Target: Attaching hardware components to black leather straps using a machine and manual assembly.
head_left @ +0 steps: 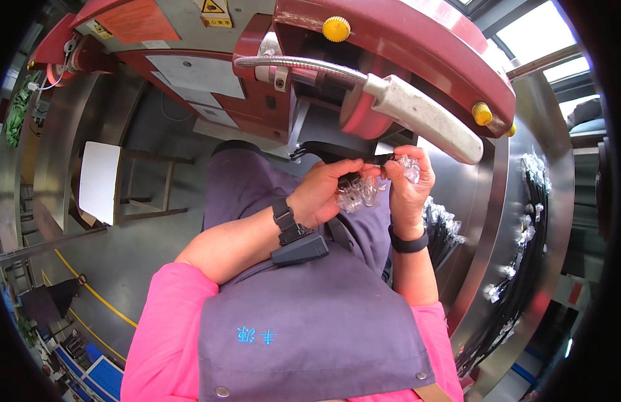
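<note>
Both my hands are together over my lap, below the white guard of a red machine (283, 100). My left hand (318, 191) is closed around black cords with clear plastic end pieces (357, 194), which stick out below its fingers. Between finger and thumb, my right hand (409, 194) pinches the end of a black cord, with a clear plastic piece (409, 167) against its palm. Black lengths (330, 151) run left from the fingertips toward the machine. The fingers partly hide how the cord ends meet.
Close above my right hand hangs the whitish guard (427, 117) on a flexible metal hose (300, 63). Black cords with clear ends lie in a metal trough (443, 228) and along a metal shelf (514, 268) at right. A white-topped stool (99, 182) stands at left.
</note>
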Motion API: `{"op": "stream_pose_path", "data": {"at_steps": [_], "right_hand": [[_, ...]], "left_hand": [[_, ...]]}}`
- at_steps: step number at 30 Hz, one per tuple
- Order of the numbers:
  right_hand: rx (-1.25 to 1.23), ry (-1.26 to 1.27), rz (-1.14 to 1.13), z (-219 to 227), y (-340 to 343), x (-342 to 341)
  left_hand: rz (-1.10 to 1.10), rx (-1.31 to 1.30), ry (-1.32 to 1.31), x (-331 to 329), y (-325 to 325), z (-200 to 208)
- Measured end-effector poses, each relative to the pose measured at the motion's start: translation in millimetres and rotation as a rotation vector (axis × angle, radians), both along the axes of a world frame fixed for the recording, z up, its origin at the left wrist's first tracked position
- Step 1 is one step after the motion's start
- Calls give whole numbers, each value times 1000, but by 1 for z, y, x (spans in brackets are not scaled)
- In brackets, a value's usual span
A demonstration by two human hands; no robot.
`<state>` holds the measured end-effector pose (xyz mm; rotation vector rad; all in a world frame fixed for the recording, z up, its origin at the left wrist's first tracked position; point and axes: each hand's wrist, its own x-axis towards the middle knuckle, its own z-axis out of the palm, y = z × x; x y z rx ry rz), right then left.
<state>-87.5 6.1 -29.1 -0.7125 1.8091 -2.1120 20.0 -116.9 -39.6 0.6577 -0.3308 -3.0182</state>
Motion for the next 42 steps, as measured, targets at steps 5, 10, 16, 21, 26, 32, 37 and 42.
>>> {"op": "stream_pose_path", "data": {"at_steps": [5, 10, 16, 21, 26, 32, 37, 42], "right_hand": [[312, 395, 85, 11, -2, -4], [-377, -407, -32, 5, 9, -24], [539, 135, 267, 26, 22, -18], [657, -75, 577, 19, 13, 4], [597, -135, 581, 18, 10, -2], [664, 1, 451, 17, 6, 1], [660, 421, 293, 26, 8, 0], [603, 554, 210, 25, 7, 0]], "left_hand": [[-95, -75, -25, 1, 7, -6], [-186, -75, -40, 9, 9, -3], [-59, -136, 17, 5, 4, -18], [-30, -217, 2, 7, 5, -21], [-34, -234, -22, 11, 1, -14], [-9, -357, -34, 11, -5, -10], [73, -385, -45, 15, -9, -16], [79, -402, 11, 15, -12, -18]]}}
